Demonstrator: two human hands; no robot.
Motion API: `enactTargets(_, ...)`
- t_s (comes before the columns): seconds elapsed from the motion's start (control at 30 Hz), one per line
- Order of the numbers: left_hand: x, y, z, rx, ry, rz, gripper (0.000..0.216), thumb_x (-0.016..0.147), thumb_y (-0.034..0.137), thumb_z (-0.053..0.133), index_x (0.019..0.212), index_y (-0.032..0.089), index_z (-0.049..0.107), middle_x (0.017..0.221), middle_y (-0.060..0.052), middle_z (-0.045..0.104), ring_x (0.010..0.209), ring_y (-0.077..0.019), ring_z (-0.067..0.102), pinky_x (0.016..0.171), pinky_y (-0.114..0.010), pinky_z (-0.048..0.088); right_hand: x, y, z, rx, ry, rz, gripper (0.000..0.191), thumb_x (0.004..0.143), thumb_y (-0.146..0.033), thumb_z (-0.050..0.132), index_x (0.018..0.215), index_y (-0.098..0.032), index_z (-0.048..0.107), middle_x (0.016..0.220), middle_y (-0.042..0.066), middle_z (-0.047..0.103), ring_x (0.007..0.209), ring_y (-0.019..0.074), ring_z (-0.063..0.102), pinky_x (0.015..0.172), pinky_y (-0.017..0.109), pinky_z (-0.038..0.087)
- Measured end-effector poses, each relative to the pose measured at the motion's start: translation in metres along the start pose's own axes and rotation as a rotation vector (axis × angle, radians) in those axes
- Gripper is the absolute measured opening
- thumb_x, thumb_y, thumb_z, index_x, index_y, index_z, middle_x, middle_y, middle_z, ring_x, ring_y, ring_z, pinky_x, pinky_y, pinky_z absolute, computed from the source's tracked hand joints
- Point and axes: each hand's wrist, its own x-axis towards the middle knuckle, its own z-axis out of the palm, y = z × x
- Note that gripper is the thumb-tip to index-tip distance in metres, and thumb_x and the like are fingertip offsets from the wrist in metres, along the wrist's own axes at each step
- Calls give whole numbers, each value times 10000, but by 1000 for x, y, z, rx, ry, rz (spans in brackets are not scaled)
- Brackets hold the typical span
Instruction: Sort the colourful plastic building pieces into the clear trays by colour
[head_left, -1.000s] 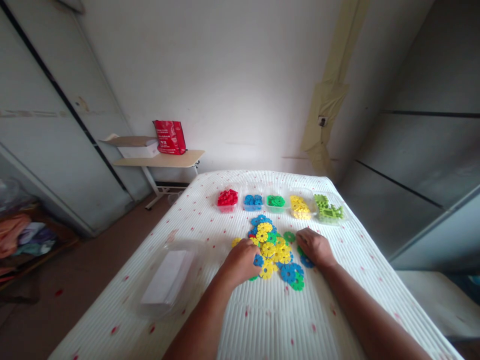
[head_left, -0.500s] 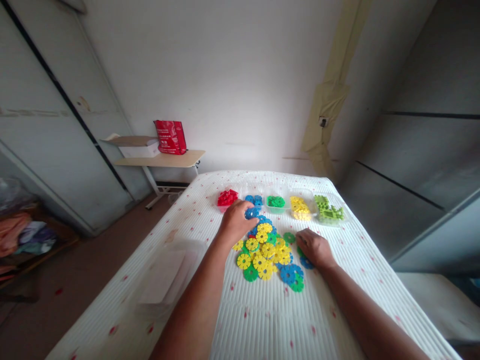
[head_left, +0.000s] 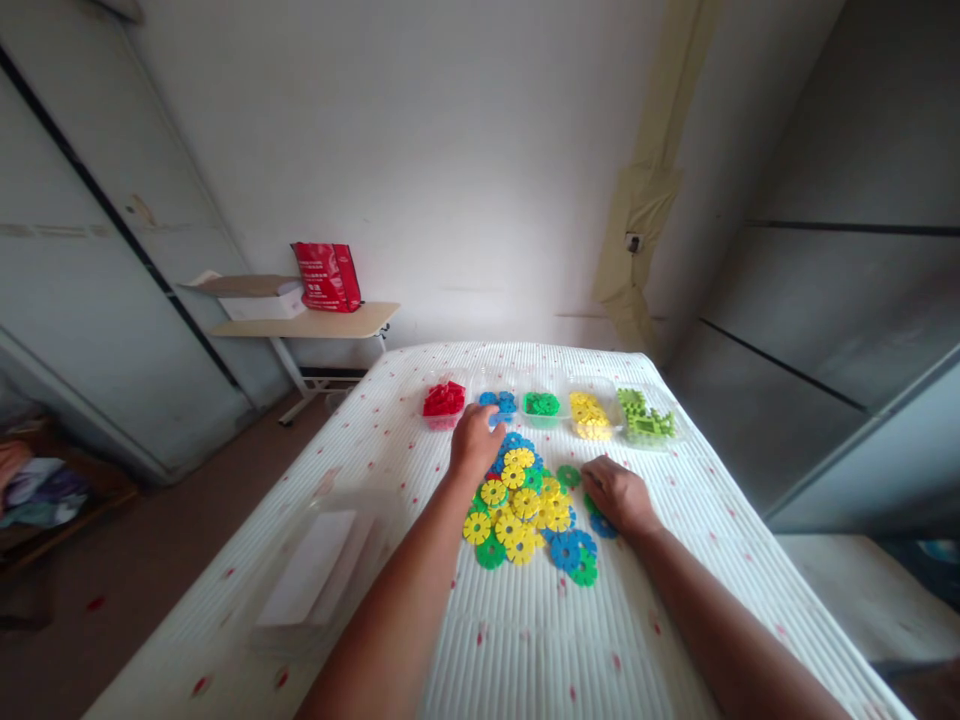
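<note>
A heap of yellow, blue and green flower-shaped discs (head_left: 525, 510) lies on the white dotted cover (head_left: 525, 640). Behind it stands a row of clear trays: red pieces (head_left: 444, 403), blue (head_left: 501, 402), green (head_left: 541, 404), yellow (head_left: 589, 415) and light green (head_left: 643, 418). My left hand (head_left: 472, 442) is at the front edge of the blue tray, fingers curled round a blue disc. My right hand (head_left: 613, 495) rests on the heap's right edge with its fingers curled down over green and blue discs; what they hold is hidden.
A clear plastic box with white paper inside (head_left: 315, 575) lies to the left on the cover. Beyond the cover's far left corner a small side table (head_left: 315, 322) carries a red bag (head_left: 326, 277) and a flat box. Grey cabinet fronts close in the right side.
My left hand lifted a blue disc from the heap's left side and carried it forward to the blue tray. The right hand stayed put. The camera shifted slightly.
</note>
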Motion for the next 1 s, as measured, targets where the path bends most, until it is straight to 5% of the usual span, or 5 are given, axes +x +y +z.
enactTargets(0.2,-65,-29,-2,-6,44,-8,161,805,134,514,902,195,627,904,-29,625,831,-143,602,777,-284,491,0,0,-7,124,12,19,272,870,-298,394,847,-211,650,821,53,665,728,156,621,656,239,441)
enactTargets(0.37,-99,-40,-3,-77,135,45,195,804,132,431,831,198,613,853,-32,620,815,-140,595,729,-260,484,5,-20,-20,264,-7,-27,243,855,-330,446,875,-216,659,853,56,680,735,169,617,684,275,475)
enactTargets(0.57,-100,-48,0,-145,208,15,191,804,157,428,811,211,611,858,-30,622,858,-146,596,754,-263,496,11,-47,-10,243,-127,-102,214,785,-294,560,966,-234,658,994,52,686,917,198,609,853,341,462)
enactTargets(1.0,-97,-65,6,-195,256,-118,167,767,180,457,776,196,623,822,-24,645,746,-137,593,695,-263,492,14,-42,-13,208,-258,-110,220,813,-307,543,959,-222,684,940,43,699,873,195,606,763,276,458)
